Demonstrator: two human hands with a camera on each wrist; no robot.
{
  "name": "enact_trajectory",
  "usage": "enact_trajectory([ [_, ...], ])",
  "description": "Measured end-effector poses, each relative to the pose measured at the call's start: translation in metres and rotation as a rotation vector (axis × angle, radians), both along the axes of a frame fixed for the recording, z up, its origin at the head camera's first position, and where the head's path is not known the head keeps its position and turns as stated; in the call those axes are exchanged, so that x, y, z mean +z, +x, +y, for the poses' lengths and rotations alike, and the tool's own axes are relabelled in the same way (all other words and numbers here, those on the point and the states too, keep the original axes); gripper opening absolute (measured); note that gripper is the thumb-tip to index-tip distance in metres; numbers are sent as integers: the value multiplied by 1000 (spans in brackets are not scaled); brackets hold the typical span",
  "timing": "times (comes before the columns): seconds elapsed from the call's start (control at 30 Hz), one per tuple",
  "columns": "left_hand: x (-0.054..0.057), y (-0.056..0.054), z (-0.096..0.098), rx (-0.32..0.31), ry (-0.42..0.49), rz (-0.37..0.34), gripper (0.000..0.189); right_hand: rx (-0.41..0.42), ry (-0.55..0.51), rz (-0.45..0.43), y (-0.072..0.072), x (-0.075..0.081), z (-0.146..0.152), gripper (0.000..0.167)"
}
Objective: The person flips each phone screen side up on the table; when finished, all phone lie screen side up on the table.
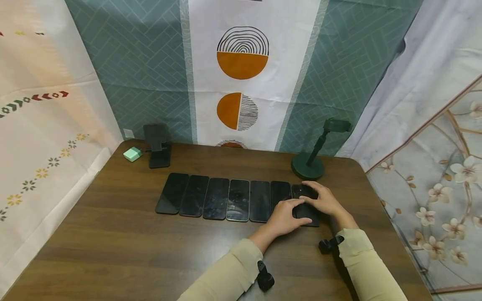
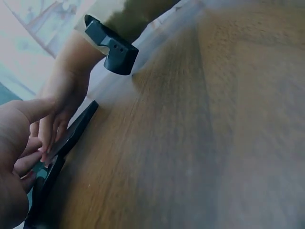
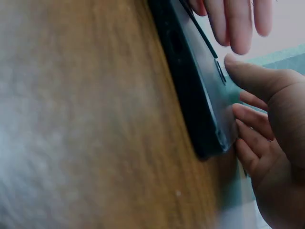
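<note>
Several dark phones lie side by side in a row on the wooden table, and both hands are at its right end. The rightmost black phone [image 1: 311,218] lies with its camera side up. My left hand [image 1: 283,218] reaches over the left side of this phone, its thumb stretched toward the lower part. My right hand [image 1: 326,202] comes from the right, fingers at the upper right edge and thumb over its back. In the right wrist view, the right thumb and fingers are spread around the edge of the phone [image 3: 209,100]. The phone with a dark screen [image 1: 280,192] beside it is partly hidden by my left hand.
The other phones, such as the silver-edged phone [image 1: 238,200], extend to the left. A black folding stand [image 1: 158,146] and a mint-green block [image 1: 132,154] stand at the back left. Behind the hands is a dark green stand [image 1: 308,166] with a round base.
</note>
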State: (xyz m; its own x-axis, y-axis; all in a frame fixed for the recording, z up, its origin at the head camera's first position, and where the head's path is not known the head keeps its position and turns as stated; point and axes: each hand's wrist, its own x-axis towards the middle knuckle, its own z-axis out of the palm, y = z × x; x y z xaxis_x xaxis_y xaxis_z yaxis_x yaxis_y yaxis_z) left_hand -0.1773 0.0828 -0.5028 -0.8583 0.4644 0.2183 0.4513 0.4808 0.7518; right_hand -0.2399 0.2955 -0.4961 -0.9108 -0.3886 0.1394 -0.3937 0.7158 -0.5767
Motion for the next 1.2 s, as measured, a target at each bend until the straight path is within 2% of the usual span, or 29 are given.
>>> enact_trajectory([
  [0.17, -3, -3, 4, -8, -2, -14, 60, 20, 11, -14, 1, -1, 5, 59],
  [0.37, -6, -8, 4, -32, -53, 13, 69, -91, 43, -9, 1, 0, 8, 55],
  [0.5, -6, -11, 2, -40, -62, 24, 73, -115, 0, -41, 2, 0, 10, 52],
  [0.6, -6, -10, 1, -42, -56, 19, 75, -108, -75, -73, 2, -1, 12, 48],
  [0.73, -6, -10, 1, -49, -49, 1, 77, -57, -169, -87, 1, -3, 15, 41],
  [0.87, -6, -11, -1, -55, -49, -18, 79, 7, -211, -74, -2, -7, 20, 47],
  [1.0, -7, -13, -3, -85, -69, -13, 80, 22, -226, -67, -4, -11, 26, 48],
  [1.2, -6, -15, -8, -155, -72, -14, 80, 46, -324, -35, -4, -13, 33, 47],
])
